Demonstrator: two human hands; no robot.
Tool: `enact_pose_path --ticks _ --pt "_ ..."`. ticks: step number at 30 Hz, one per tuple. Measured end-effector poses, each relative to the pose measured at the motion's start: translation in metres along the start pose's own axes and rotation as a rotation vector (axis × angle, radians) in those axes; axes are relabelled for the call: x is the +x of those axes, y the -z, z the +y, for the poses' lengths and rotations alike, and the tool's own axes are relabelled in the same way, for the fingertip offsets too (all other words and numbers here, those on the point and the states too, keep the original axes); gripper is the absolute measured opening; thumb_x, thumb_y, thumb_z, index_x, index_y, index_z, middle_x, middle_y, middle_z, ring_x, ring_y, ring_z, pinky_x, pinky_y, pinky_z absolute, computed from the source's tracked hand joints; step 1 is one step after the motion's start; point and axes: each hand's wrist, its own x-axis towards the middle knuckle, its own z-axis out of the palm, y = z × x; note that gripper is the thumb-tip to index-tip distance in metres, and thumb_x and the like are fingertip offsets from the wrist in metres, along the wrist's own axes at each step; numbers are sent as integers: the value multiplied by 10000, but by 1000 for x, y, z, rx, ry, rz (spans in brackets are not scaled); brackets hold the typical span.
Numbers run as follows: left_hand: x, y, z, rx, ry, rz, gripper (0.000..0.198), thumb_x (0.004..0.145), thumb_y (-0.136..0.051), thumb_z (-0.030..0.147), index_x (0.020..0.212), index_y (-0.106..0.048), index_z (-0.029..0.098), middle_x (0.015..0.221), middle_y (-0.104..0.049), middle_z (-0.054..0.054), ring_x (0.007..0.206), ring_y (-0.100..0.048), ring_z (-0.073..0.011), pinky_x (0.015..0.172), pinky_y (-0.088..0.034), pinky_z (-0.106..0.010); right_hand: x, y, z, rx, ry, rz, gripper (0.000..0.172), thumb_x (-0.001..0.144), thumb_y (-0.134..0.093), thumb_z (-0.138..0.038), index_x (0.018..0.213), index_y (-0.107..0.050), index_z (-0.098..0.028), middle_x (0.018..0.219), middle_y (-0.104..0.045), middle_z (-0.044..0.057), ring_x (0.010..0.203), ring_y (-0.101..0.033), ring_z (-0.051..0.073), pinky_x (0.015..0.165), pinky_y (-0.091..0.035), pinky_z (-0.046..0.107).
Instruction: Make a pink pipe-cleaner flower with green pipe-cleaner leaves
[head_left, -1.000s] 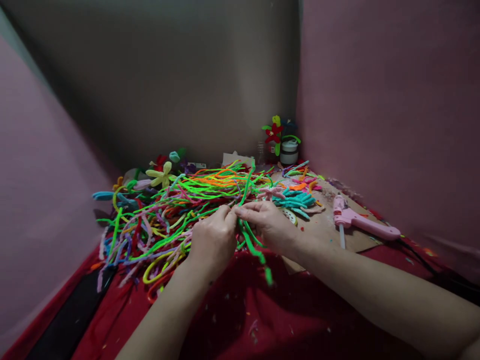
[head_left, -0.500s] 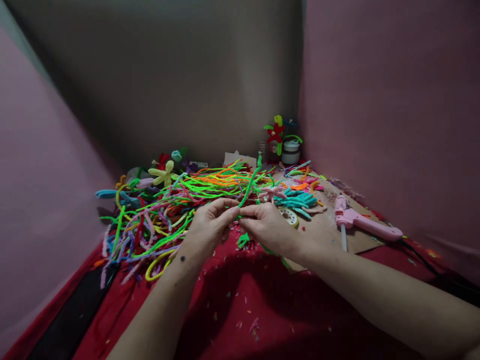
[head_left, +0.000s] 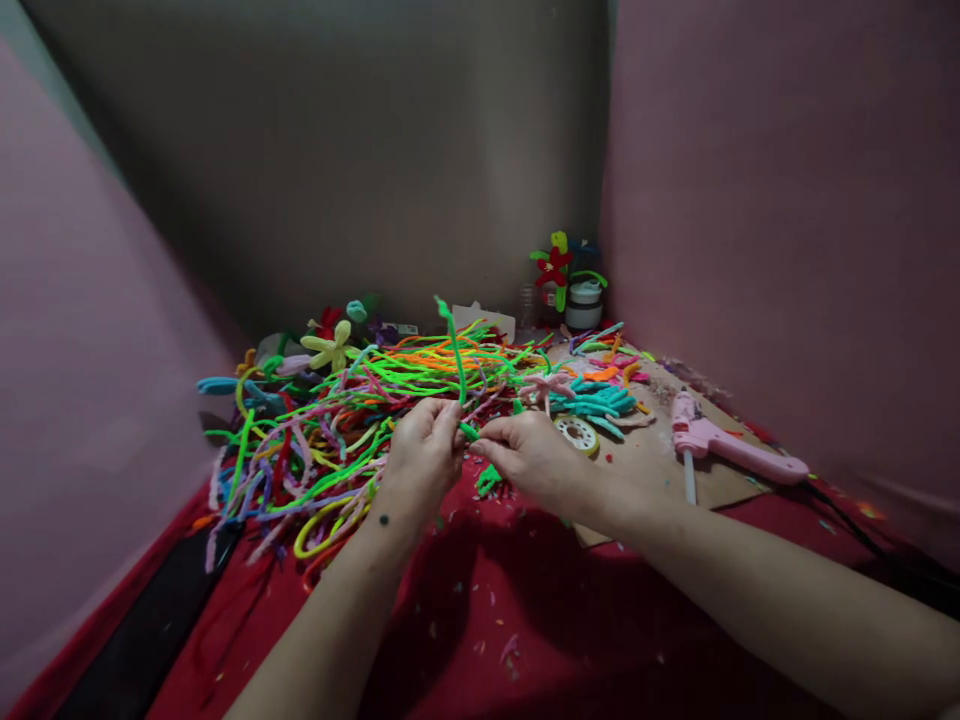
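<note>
Both hands meet over the red cloth [head_left: 525, 620], just in front of a big heap of coloured pipe cleaners [head_left: 337, 420]. My left hand [head_left: 424, 455] pinches a green pipe cleaner [head_left: 452, 350] whose free end stands up above the fingers. My right hand [head_left: 525, 458] pinches the same green pipe cleaner at its lower part, fingertips almost touching the left ones. A short green bit pokes out below the hands.
A pink glue gun [head_left: 731, 447] lies on brown cardboard [head_left: 660, 460] at the right. A tape roll [head_left: 577, 433] and teal pipe-cleaner shapes [head_left: 596, 398] sit beside my right hand. Pipe-cleaner flowers in a jar [head_left: 581, 300] stand in the back corner. Walls close in on three sides.
The long green end that hung below the hands has been drawn up. The upper end swung from leaning right to standing upright, leaning slightly left.
</note>
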Motion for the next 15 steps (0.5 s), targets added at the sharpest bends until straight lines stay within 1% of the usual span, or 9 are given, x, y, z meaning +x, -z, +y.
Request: enact_pose_path --ticks 3,6,8,12,15 --pt "2 2 5 -149 46 -2 240 737 -579 299 640 -381 205 421 -297 117 285 -227 -27 303 -176 -138 0 3 -5 54 -84 -88 267 794 -526 -170 532 -546 -125 462 -408 -43 455 -337 58 473 -236 212" --pt "9 9 6 -203 56 32 252 738 -578 274 635 -359 207 422 -306 118 270 -217 -23 286 -164 -130 1 7 -9 205 -240 -187 215 810 -492 -164 635 -609 -120 407 -408 -55 385 -340 56 430 -246 203" --pt "11 14 8 -220 60 36 260 737 -576 265 631 -346 207 421 -306 119 266 -203 -19 281 -161 -128 1 10 -11 255 -312 -221 208 824 -473 -174 712 -638 -115 383 -394 -64 348 -322 56 395 -238 200" --pt "11 20 12 -251 95 21 287 713 -604 249 628 -334 202 442 -327 113 286 -230 -9 303 -207 -122 0 16 -18 246 -321 -213 188 798 -511 -136 675 -649 -103 388 -375 -70 340 -302 36 361 -208 188" --pt "8 23 15 -283 122 -36 304 686 -636 252 628 -343 197 463 -344 106 303 -252 -9 306 -212 -120 -1 23 -19 354 -379 -282 156 791 -533 -151 686 -642 -113 327 -325 -94 282 -246 34 316 -163 194"
